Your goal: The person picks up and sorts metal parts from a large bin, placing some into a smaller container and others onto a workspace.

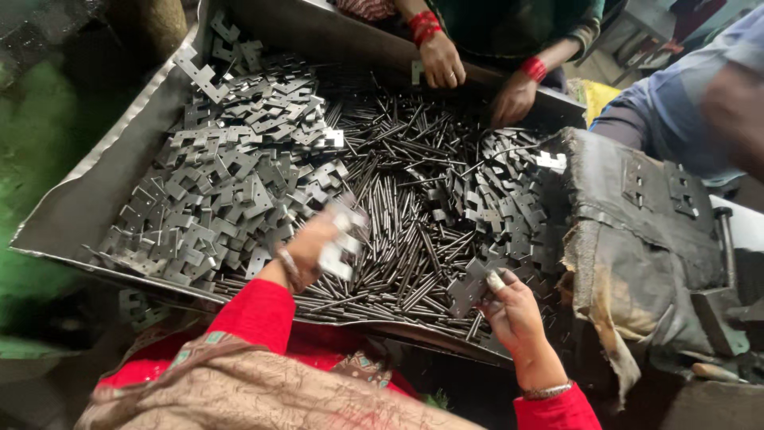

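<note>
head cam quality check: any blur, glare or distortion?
Head view: left hand and the plates it holds are motion-blurred; right hand with its plate is sharper. Soft daylight, mild sheen on the pins, no harsh glare. Wide-angle bending shows at the tray edges; the sleeve at right is out of focus.

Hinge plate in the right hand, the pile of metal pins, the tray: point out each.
hinge plate [465, 291]: head view, flat face of the plate.
metal pins [398, 199]: head view, middle of the pile.
tray [76, 211]: head view, bare left wall.
</note>
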